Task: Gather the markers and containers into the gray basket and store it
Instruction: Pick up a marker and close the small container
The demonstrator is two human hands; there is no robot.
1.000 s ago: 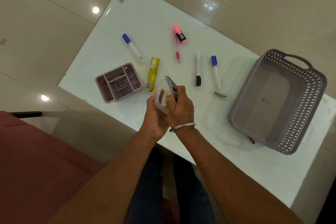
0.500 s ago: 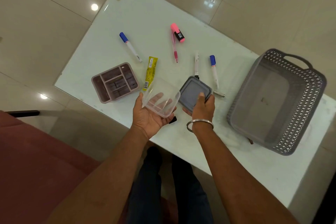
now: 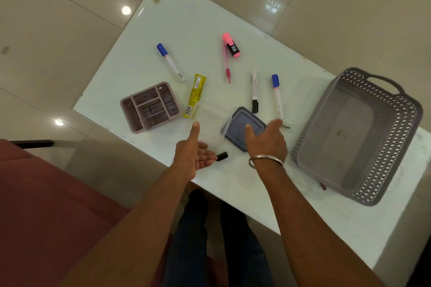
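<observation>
Change: clear tub point(image 3: 211, 121) and gray lid point(image 3: 242, 127) released onto tabletop point(image 3: 186, 30), previously held.
Grip: left hand point(image 3: 194, 155), right hand point(image 3: 268, 140) spread, empty.
Basket point(image 3: 359, 135): gray perforated plastic, right, empty.
Tub: transparent, outline faint.

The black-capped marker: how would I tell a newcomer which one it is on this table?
Start at the gray basket on the table's right side and look left. Two white markers lie side by side just beyond it; the black-capped marker is the farther one, past the blue-capped marker. Its cap is black and points toward the gray lid, while its neighbour's blue cap points away.
</observation>
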